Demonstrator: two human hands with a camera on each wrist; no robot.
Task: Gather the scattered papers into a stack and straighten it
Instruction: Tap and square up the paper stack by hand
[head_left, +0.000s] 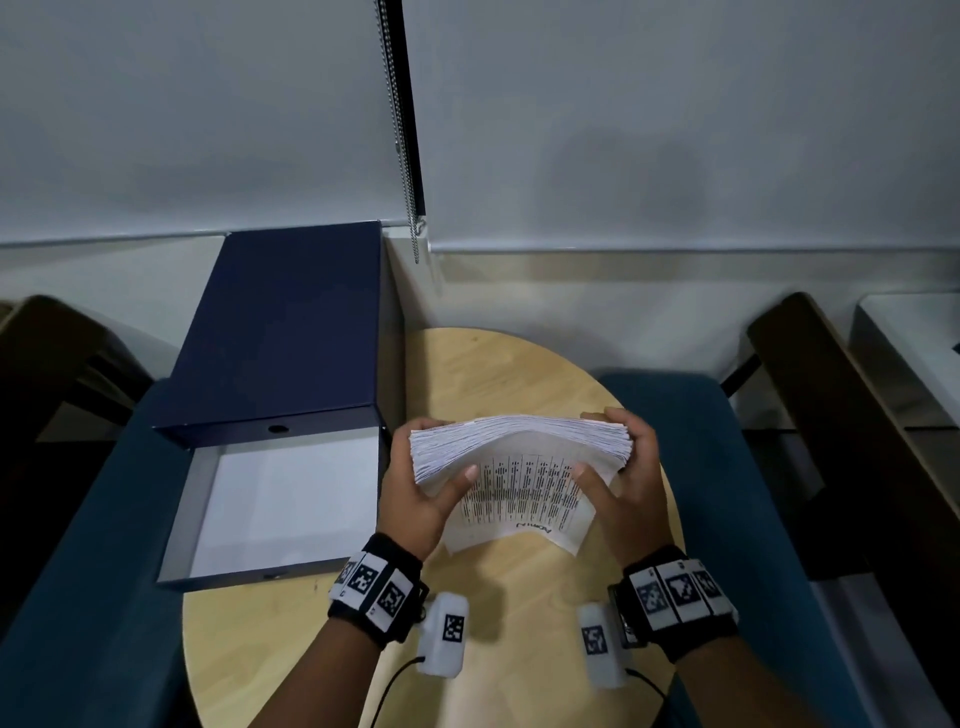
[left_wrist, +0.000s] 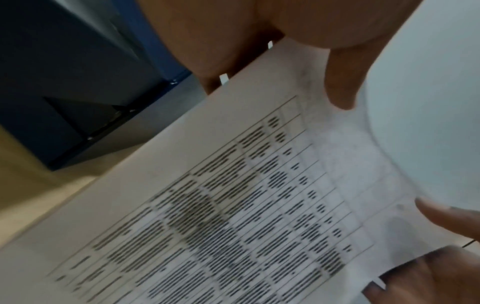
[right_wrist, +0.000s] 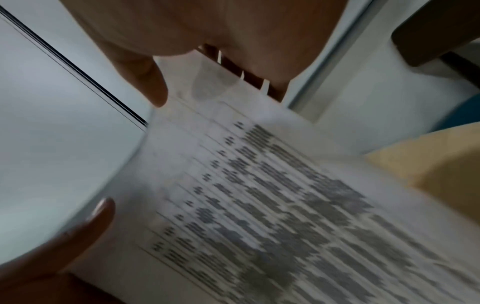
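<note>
A thick stack of printed papers (head_left: 519, 467) stands on edge above the round wooden table (head_left: 498, 379), its top edge bowed upward and its sheets slightly fanned. My left hand (head_left: 421, 493) grips the stack's left side, thumb on the printed face. My right hand (head_left: 628, 483) grips the right side the same way. In the left wrist view the printed sheet (left_wrist: 246, 205) fills the frame, with my left thumb (left_wrist: 340, 82) pressed on it. In the right wrist view the same sheet (right_wrist: 272, 195) shows, blurred, under my right thumb (right_wrist: 148, 78).
An open dark blue box file (head_left: 280, 415) lies to the left on a blue chair, its lid up and its white inside bare. A second blue chair (head_left: 727, 467) stands to the right. A wall with a blind chain (head_left: 400, 130) is behind the table.
</note>
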